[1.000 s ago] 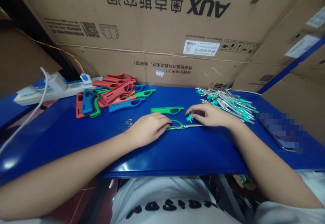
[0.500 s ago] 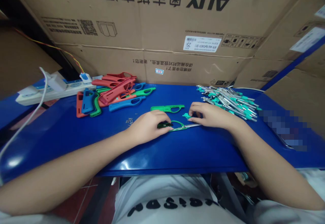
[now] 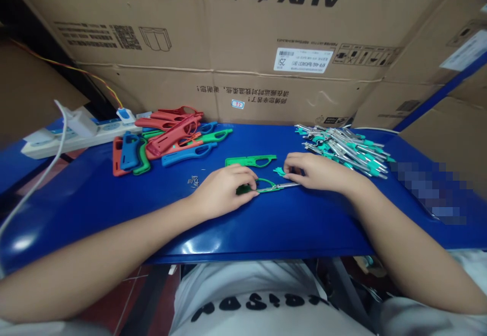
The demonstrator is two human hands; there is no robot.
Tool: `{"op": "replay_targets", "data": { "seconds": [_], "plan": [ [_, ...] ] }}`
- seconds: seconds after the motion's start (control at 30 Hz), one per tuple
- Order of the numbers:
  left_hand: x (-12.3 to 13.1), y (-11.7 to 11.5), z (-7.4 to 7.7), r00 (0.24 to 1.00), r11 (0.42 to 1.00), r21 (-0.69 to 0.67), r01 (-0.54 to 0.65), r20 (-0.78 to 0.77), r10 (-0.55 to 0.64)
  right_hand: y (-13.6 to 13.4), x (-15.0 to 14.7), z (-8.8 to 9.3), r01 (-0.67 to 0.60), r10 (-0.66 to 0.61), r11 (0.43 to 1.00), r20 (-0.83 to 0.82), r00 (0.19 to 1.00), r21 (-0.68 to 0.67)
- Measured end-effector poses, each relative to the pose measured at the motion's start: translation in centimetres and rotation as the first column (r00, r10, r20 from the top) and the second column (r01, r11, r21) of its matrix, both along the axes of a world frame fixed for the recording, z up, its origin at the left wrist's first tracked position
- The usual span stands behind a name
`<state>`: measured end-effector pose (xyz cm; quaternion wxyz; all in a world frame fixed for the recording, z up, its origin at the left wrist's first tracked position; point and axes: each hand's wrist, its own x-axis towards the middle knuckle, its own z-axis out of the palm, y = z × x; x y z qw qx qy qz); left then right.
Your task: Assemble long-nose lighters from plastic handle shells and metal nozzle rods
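Observation:
My left hand (image 3: pixel 228 189) pinches the grip end of a green lighter casing half (image 3: pixel 266 190) low over the blue table. A metal rod (image 3: pixel 287 186) runs from the casing's front toward my right hand. Between the thumb and fingers of my right hand (image 3: pixel 314 171) is a small teal plastic trigger piece (image 3: pixel 279 172), just above the rod. Beyond both hands lies another green casing half (image 3: pixel 251 161), flat on the table. Small metal pins (image 3: pixel 193 181) are scattered left of my left hand. My palms hide part of what the fingers grip.
Red, blue and green casings (image 3: pixel 175 138) are piled at the left, beside a white power strip (image 3: pixel 53 145) with plugs and a cable. Metal rods with teal parts (image 3: pixel 342 148) are heaped at the right. A large cardboard box (image 3: pixel 228 72) stands along the back of the blue table (image 3: pixel 266 234).
The view has tipped slightly downward. Both hands keep nearly the same place and grip; the casing in my left hand has turned a little, showing more green beside the fingers.

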<state>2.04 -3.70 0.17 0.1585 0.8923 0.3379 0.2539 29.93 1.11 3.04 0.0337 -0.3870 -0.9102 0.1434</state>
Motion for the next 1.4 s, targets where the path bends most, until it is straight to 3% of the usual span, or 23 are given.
{"op": "replay_targets", "data": {
  "seconds": [0.37,0.63,0.77,0.9,1.17,1.4],
  "plan": [
    [0.0,-0.2,0.6,1.000,0.999,-0.052,0.009,0.017,-0.008,-0.1,0.0,0.1,-0.007,0.007,1.000,0.001,1.000,0.017],
    [0.0,0.2,0.3,0.997,0.992,-0.115,-0.052,0.047,0.057,-1.3,-1.0,0.5,-0.106,0.116,0.992,-0.185,0.976,0.064],
    [0.1,0.3,0.2,0.992,0.989,-0.089,-0.121,0.011,0.122,-2.1,-2.1,0.3,-0.156,0.165,0.985,-0.136,0.977,0.077],
    [0.0,0.3,0.1,0.993,0.992,-0.049,-0.118,-0.028,0.117,-2.2,-2.7,-0.1,-0.166,0.174,0.980,-0.080,0.981,0.106],
    [-0.1,0.6,0.1,0.994,0.990,-0.089,-0.113,0.000,0.113,-1.8,-2.9,-1.0,-0.131,0.151,0.984,-0.173,0.973,0.123],
    [0.0,0.5,0.2,0.991,0.988,-0.075,-0.132,-0.011,0.132,-1.8,-3.4,-1.4,-0.151,0.167,0.980,-0.121,0.979,0.133]
  ]
}}
